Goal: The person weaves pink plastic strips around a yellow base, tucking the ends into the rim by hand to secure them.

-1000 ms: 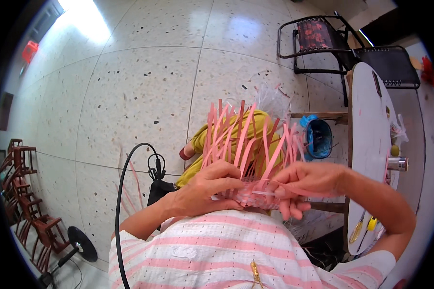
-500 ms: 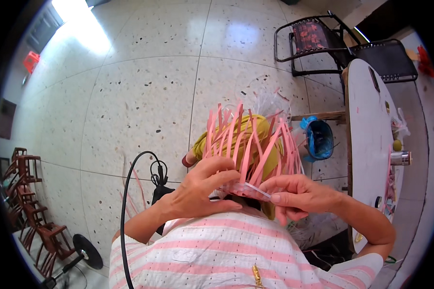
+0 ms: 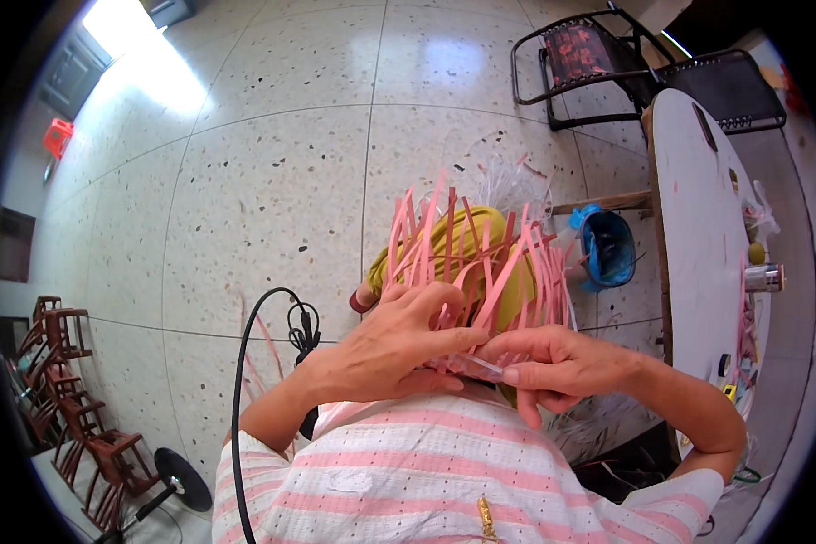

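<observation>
- Pink weaving (image 3: 499,295) sits in the wearer's lap, just in front of the body, its loose strips standing up and fanning away from the hands.
- The left hand (image 3: 394,344) is clamped on the near, woven edge, thumb below and fingers above.
- The right hand (image 3: 567,363) pinches a pale strip (image 3: 482,367) between thumb and forefinger; this strip runs along the woven edge toward the left hand.
- The hands nearly meet, forefingers close together; whether they touch I cannot tell.
- Beyond and under the strips show yellow-green trousers (image 3: 471,231); nearer is a pink-and-white striped shirt (image 3: 381,471).
- A tangle of clear strips (image 3: 515,186) lies on the speckled floor (image 3: 245,208) past the knees.
- To the right stands a bin with a blue liner (image 3: 598,270), beside a white surface (image 3: 698,227) bearing a metal can (image 3: 764,277).
- Farther out are a black folding chair (image 3: 598,91) at upper right and brown wooden stools (image 3: 68,335) at left.
</observation>
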Demonstrator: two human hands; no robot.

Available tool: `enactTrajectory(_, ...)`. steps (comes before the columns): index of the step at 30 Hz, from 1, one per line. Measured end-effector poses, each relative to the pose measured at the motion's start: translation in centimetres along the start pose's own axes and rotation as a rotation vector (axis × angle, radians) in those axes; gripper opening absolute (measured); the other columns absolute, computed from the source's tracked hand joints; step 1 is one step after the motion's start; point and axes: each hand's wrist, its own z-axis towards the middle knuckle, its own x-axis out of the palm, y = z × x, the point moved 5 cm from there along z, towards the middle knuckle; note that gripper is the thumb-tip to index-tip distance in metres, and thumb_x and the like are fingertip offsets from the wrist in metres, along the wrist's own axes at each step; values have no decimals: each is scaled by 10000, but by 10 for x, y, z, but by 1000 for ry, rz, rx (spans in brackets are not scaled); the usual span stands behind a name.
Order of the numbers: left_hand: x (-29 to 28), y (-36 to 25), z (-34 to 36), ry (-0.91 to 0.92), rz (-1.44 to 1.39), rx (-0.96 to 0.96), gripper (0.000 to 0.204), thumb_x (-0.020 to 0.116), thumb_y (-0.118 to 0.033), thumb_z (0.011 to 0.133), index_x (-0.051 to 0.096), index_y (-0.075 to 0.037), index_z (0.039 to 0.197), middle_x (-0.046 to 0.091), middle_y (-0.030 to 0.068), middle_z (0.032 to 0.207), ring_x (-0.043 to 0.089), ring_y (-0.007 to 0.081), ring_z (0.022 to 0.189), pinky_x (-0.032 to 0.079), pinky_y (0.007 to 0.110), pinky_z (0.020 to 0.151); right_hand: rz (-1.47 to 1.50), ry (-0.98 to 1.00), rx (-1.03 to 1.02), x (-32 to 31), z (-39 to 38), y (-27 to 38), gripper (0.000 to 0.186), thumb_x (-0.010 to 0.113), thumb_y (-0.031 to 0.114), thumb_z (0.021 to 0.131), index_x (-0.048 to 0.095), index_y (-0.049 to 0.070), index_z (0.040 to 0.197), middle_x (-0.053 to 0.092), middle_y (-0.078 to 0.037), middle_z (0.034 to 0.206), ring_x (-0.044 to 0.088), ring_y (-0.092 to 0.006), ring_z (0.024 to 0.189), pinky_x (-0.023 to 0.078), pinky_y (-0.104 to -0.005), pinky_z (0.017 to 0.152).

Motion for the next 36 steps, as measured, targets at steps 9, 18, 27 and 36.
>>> enactTrajectory(9, 0, 1, 1, -29, -109, -9, 493, 867, -226, 764, 644, -108, 1188, 536, 129, 1110, 570, 303, 964, 459, 420, 842, 58, -20, 11, -8, 2, -5, 340, 463, 221, 1096, 507, 43, 1383, 711, -44, 734, 464, -29, 482, 367, -203, 447)
enactTrajectory(18, 5, -2, 0, -67, -54, 62, 484, 881, -249, 751, 674, -99, 1161, 565, 110, 1072, 569, 281, 939, 465, 402, 823, -479, -417, -477, -30, 6, 10, 113, 647, 102, 975, 681, 23, 1049, 686, -84, 823, 623, -180, 718, 481, -325, 652)
enactTrajectory(27, 7, -1, -3, -61, -71, 66, 459, 876, -250, 760, 672, -105, 1145, 573, 103, 1090, 573, 274, 946, 460, 404, 834, -1148, -334, -604, -27, 19, 48, 161, 639, 40, 878, 668, 39, 1037, 686, -152, 928, 685, -351, 845, 529, -438, 724)
enactTrajectory(36, 6, -1, -6, -107, -51, 70, 452, 871, -223, 757, 656, -102, 1135, 565, 110, 1078, 563, 270, 893, 445, 405, 827, -1113, -150, -83, -20, 22, 67, 122, 616, 82, 897, 670, -13, 952, 722, -182, 871, 703, -297, 755, 539, -413, 694)
